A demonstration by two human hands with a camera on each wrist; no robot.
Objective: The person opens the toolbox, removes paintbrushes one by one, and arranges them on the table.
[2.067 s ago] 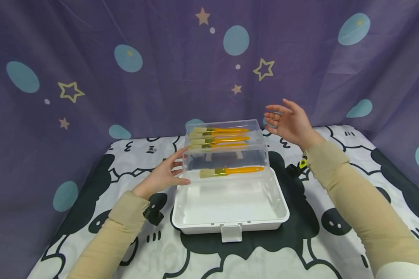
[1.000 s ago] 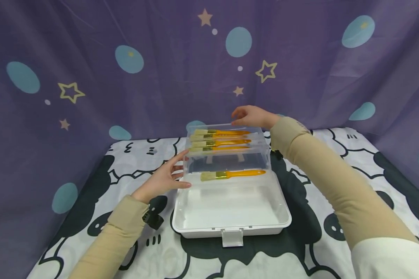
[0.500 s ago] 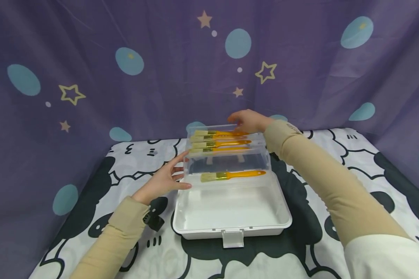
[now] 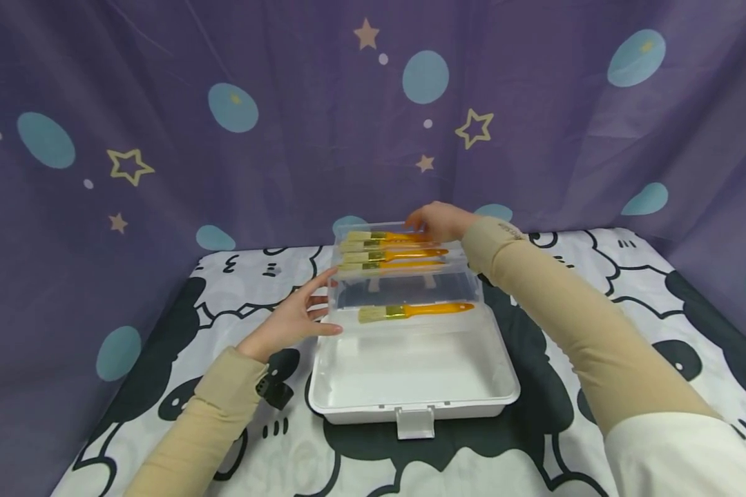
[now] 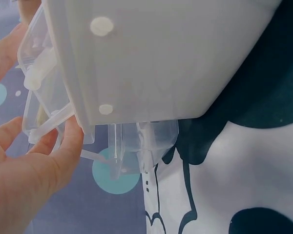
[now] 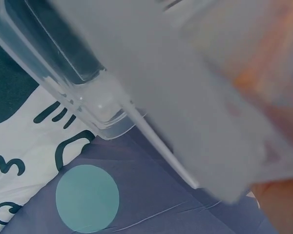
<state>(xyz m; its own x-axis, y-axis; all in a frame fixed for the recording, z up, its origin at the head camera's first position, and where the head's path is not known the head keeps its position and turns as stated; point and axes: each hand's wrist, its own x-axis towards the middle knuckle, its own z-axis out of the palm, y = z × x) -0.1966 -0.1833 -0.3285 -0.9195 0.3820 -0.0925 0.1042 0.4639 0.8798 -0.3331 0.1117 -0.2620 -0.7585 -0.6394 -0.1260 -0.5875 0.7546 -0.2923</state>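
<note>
An opened white plastic box [image 4: 410,412] with a clear folding tiered tray [image 4: 404,293] stands on the patterned cloth. Several paintbrushes [image 4: 404,255] with yellow-orange handles and pale bristles lie in the upper tiers. Another paintbrush [image 4: 418,312] lies lower down, along the back of the white base. My left hand [image 4: 289,321] spreads its fingers against the tray's left side; the left wrist view has its fingertips [image 5: 73,136] at the box edge. My right hand [image 4: 444,221] bends down into the top tier over the brush handles. Whether it grips one I cannot tell; its fingertips are mostly hidden.
A purple curtain [image 4: 286,172] with stars and dots hangs right behind the box. Black-and-white cartoon cloth [image 4: 249,276] covers the surface. A latch [image 4: 415,423] hangs from the base's front edge. Small black wrist cameras include one [image 4: 275,392] beside the left cuff.
My right hand has come from the air at the right, over the tray's back edge, and down to the brush handles in the top tier. My left hand has stayed at the tray's side.
</note>
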